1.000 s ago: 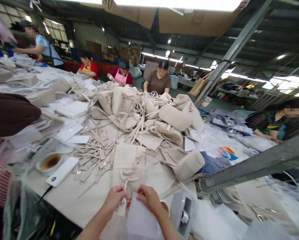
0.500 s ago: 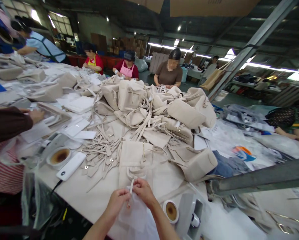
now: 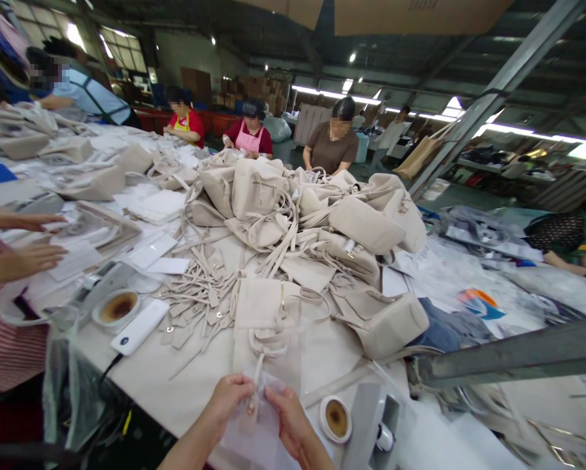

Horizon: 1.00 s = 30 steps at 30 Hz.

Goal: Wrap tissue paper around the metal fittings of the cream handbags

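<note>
My left hand pinches a narrow beige strap near its end, where a small gold-coloured metal fitting shows. A thin, translucent white sheet hangs beneath the strap at the table's near edge. My right hand has its thumb and fingers closed on the upper right part of this sheet. Just beyond both hands lies a flat beige bag with a gold zip, and the strap runs up towards its looped handle. Clear plastic film seems to cover the bag's lower part.
Beige bags are heaped ahead, with loose straps to their left. A small brown-stained dish and a grey dispenser sit at right. A white power bank lies left. A co-worker's hands work at far left.
My right hand has let go of the strap's upper part and moved down onto the white sheet. My left hand has shifted slightly. The co-worker at left has turned both hands to white sheets.
</note>
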{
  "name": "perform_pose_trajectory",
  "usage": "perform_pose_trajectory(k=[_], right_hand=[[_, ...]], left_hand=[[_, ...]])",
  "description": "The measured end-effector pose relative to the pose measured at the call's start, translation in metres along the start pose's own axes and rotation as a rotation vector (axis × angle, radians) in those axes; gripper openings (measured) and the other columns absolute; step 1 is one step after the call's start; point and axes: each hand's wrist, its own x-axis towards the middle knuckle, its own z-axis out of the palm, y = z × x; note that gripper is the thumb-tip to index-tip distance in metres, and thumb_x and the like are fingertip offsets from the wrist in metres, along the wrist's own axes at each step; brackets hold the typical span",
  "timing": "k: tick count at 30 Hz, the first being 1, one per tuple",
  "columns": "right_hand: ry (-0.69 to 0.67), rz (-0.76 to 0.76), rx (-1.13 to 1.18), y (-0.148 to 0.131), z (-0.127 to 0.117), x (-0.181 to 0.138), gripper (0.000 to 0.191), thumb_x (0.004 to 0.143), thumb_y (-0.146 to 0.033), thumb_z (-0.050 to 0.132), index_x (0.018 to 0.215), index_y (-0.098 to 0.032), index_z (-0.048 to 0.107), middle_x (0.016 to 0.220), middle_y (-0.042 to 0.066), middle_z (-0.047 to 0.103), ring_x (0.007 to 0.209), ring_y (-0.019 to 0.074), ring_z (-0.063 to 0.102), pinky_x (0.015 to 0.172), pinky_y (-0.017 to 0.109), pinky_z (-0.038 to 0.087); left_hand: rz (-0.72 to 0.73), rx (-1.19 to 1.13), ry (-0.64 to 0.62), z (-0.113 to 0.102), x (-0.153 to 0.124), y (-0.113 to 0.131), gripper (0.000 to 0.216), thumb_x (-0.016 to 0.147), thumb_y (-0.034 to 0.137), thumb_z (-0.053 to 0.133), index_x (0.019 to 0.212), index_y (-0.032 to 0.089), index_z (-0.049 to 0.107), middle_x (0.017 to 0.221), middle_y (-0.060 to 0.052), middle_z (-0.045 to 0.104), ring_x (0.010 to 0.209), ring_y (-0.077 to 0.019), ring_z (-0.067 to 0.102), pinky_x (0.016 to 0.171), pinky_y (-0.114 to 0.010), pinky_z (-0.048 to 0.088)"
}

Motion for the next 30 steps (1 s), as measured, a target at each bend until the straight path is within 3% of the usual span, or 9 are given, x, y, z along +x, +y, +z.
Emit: perform_pose_trajectory(k=[4, 6, 8, 10, 12, 15, 18, 22, 30], right_hand=[[0.144, -0.042, -0.045, 0.006, 0.004, 0.011, 0.044, 0.058, -0.046, 0.083, 0.087, -0.015, 0.073, 0.071, 0.005, 0.075, 0.07, 0.025, 0.07, 0.07, 0.036, 0.052], [0.205, -0.049, -0.064, 0.008, 0.002, 0.014, 0.048, 0.056, -0.05, 0.083, 0.087, -0.015, 0.073, 0.07, 0.005, 0.075, 0.069, 0.0249, 0.069, 0.068, 0.036, 0.053], [0.222, -0.041, -0.08, 0.01, 0.0, 0.015, 0.051, 0.055, -0.054, 0.082, 0.088, -0.016, 0.072, 0.07, 0.004, 0.075, 0.068, 0.0251, 0.069, 0.067, 0.037, 0.053], [0.223, -0.03, -0.093, 0.011, -0.002, 0.015, 0.053, 0.055, -0.057, 0.081, 0.088, -0.016, 0.072, 0.069, 0.005, 0.075, 0.068, 0.0251, 0.069, 0.066, 0.037, 0.053], [0.212, -0.021, -0.117, 0.012, -0.003, 0.013, 0.054, 0.058, -0.058, 0.079, 0.092, -0.016, 0.072, 0.072, 0.005, 0.075, 0.068, 0.0243, 0.069, 0.066, 0.036, 0.052], [0.162, -0.022, -0.174, 0.012, -0.004, 0.009, 0.054, 0.065, -0.054, 0.076, 0.106, -0.019, 0.069, 0.084, 0.005, 0.076, 0.071, 0.0234, 0.069, 0.063, 0.034, 0.052], [0.122, -0.074, -0.218, 0.012, -0.002, 0.007, 0.054, 0.064, -0.044, 0.079, 0.111, -0.02, 0.066, 0.093, 0.004, 0.076, 0.08, 0.0247, 0.07, 0.069, 0.034, 0.052], [0.207, -0.143, -0.27, 0.013, 0.002, 0.012, 0.058, 0.057, -0.038, 0.084, 0.108, -0.017, 0.066, 0.093, 0.006, 0.076, 0.087, 0.0273, 0.069, 0.082, 0.038, 0.051], [0.261, -0.101, -0.279, 0.013, 0.006, 0.021, 0.054, 0.057, -0.039, 0.081, 0.102, -0.013, 0.068, 0.086, 0.008, 0.076, 0.08, 0.0271, 0.069, 0.075, 0.038, 0.053]], left_hand=[[0.088, 0.039, 0.069, -0.001, 0.004, -0.004, 0.017, 0.054, 0.025, 0.065, 0.069, 0.017, 0.064, 0.059, 0.002, 0.061, 0.06, -0.0177, 0.056, 0.059, -0.027, 0.041], [0.135, 0.053, 0.118, -0.002, 0.007, -0.006, 0.043, 0.052, 0.02, 0.064, 0.095, 0.016, 0.065, 0.064, 0.003, 0.062, 0.066, -0.0189, 0.059, 0.063, -0.027, 0.043], [0.165, 0.077, 0.178, -0.003, 0.009, -0.008, 0.072, 0.053, 0.017, 0.063, 0.123, 0.014, 0.053, 0.064, 0.005, 0.06, 0.065, -0.0192, 0.06, 0.065, -0.027, 0.044], [0.148, 0.069, 0.203, -0.004, 0.01, -0.009, 0.084, 0.055, 0.017, 0.063, 0.136, 0.013, 0.041, 0.064, 0.005, 0.061, 0.065, -0.0196, 0.061, 0.066, -0.028, 0.045], [0.085, 0.029, 0.172, -0.006, 0.008, -0.01, 0.075, 0.056, 0.02, 0.066, 0.129, 0.013, 0.048, 0.07, 0.001, 0.066, 0.068, -0.021, 0.064, 0.067, -0.029, 0.047], [-0.025, -0.029, 0.05, -0.01, 0.004, -0.009, 0.043, 0.059, 0.032, 0.067, 0.097, 0.014, 0.064, 0.076, -0.007, 0.071, 0.07, -0.0253, 0.067, 0.064, -0.033, 0.05], [-0.078, -0.036, -0.014, -0.013, 0.0, -0.008, 0.032, 0.059, 0.039, 0.066, 0.082, 0.017, 0.067, 0.073, -0.007, 0.072, 0.07, -0.0271, 0.067, 0.062, -0.035, 0.05], [-0.017, -0.024, -0.014, -0.014, -0.002, -0.005, 0.03, 0.058, 0.039, 0.067, 0.079, 0.017, 0.067, 0.073, -0.004, 0.072, 0.079, -0.0271, 0.066, 0.072, -0.035, 0.05], [0.065, -0.012, -0.011, -0.013, -0.011, -0.005, 0.036, 0.053, 0.015, 0.061, 0.089, 0.016, 0.064, 0.073, -0.001, 0.071, 0.073, -0.0222, 0.064, 0.068, -0.031, 0.049]])
